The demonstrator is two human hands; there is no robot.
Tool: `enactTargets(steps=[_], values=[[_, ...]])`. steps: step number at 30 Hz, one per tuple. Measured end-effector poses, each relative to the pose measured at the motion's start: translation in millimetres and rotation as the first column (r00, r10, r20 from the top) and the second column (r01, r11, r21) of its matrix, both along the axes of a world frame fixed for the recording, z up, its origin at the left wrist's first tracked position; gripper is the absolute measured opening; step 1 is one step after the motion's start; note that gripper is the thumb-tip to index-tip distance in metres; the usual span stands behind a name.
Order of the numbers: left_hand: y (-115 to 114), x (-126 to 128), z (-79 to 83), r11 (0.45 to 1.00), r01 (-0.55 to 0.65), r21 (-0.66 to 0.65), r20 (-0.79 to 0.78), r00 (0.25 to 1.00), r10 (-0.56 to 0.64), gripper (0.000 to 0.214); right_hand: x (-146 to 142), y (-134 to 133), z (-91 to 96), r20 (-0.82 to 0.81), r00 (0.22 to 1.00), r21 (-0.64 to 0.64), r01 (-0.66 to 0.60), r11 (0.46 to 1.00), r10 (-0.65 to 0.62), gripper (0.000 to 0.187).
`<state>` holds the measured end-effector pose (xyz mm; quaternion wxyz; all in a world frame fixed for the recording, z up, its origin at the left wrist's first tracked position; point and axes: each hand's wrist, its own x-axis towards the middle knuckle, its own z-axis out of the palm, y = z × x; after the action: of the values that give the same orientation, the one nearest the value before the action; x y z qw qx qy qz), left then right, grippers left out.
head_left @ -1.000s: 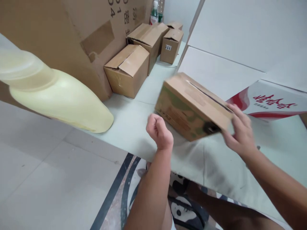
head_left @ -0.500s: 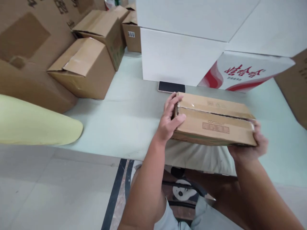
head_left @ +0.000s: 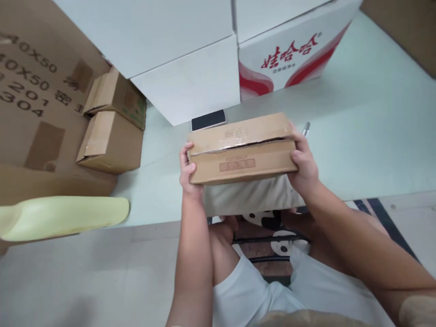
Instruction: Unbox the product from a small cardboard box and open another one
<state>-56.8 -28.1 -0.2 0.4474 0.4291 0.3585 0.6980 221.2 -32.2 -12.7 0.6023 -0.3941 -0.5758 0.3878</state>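
Observation:
A flat brown cardboard box (head_left: 240,150) with a taped seam along its top is held above the near edge of the pale green mat (head_left: 368,141). My left hand (head_left: 187,170) grips its left end, thumb on top. At the box's right end my right hand (head_left: 304,162) wraps round the corner. Both hands are closed on the box.
A black phone (head_left: 208,120) lies just behind the box, and a small metal pen-like object (head_left: 305,128) lies to its right. White cartons (head_left: 190,86) and a red-and-white printed carton (head_left: 293,54) stand behind. Small brown boxes (head_left: 111,143) sit left, beside a pale yellow plastic piece (head_left: 61,218).
A second ago only my right hand held the tilted box while my left was a fist. Both hands now hold it level by its ends, and my view has swung right.

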Motion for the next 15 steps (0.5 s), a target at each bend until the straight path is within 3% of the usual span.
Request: enactTargets(steps=[6, 11, 15], values=[[4.6, 12.6, 8.4, 0.996, -0.084, 0.014, 0.019, 0.996, 0.084, 0.042, 9.9, -5.0, 7.7, 0.026, 0.997, -0.044, -0.077, 0.996, 0.078, 0.051], [21.2, 23.4, 17.1, 0.996, -0.062, -0.056, -0.027, 0.998, 0.060, 0.038, 12.7, -4.8, 9.9, -0.008, 1.000, -0.043, -0.013, 0.999, 0.013, 0.049], [12.6, 31.4, 18.6, 0.993, -0.108, -0.043, -0.063, 0.992, 0.106, 0.038, 18.3, -7.9, 10.8, 0.003, 1.000, -0.026, -0.002, 1.000, 0.002, 0.046]])
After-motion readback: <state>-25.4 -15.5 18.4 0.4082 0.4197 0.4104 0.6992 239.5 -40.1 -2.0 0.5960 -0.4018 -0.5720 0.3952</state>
